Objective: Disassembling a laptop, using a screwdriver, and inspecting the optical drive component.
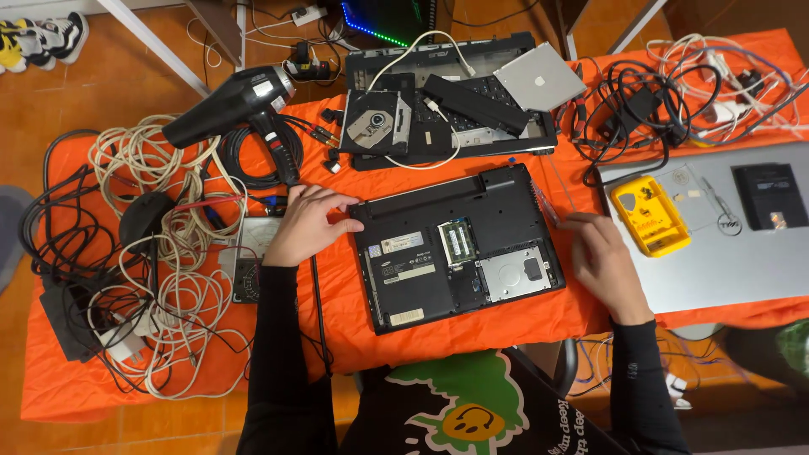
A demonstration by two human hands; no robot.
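black laptop (459, 248) lying upside down at centre of orange table (337, 329), bottom panel off, memory and drive bay showing. left hand (305, 223) resting at its 9 o'clock edge, fingers loosely curled against the corner, touching but not clamping anything. right hand (600, 253) lying flat just beside its 3 o'clock edge, open, holding nothing. black hair dryer (240, 105) sitting at 10 o'clock, dismantled second laptop (447, 101) at 12 o'clock, yellow screw tray (649, 215) on a silver laptop (725, 253) at 3 o'clock, tangled white cables (168, 278) at 9 o'clock.
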